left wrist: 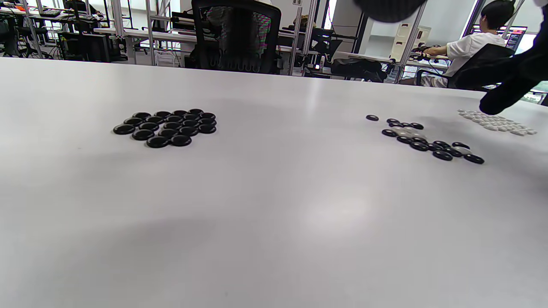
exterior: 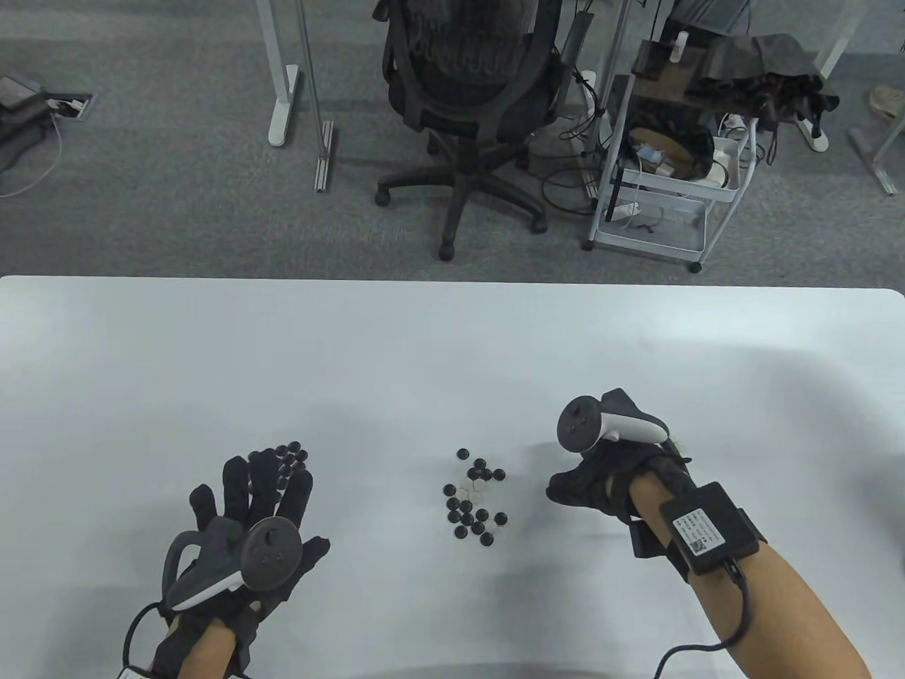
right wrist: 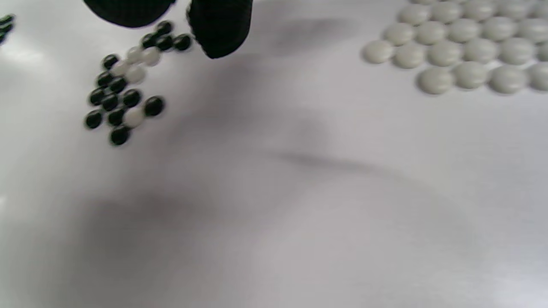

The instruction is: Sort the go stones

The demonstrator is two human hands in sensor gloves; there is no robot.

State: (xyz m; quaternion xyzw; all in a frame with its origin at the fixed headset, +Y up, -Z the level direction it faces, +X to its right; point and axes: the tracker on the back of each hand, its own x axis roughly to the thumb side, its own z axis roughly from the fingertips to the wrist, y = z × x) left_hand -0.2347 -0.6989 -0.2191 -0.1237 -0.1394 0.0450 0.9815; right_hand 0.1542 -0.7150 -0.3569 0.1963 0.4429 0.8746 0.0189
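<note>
While my left hand lies flat with fingers spread over the black pile, my right hand hangs curled, grasp unclear, between the mixed stones and the white pile on the table.

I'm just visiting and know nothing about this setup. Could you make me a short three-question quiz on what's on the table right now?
1. True or false: the pile of black stones holds white stones too.
2. Which hand hovers over the black pile? A) left hand B) right hand
3. Fill in: the middle pile between the hands holds black and ___ stones.

Key: 1 false. 2 A; its fingers are spread. 3 white; a sorted white pile lies apart, by the right hand.
</note>
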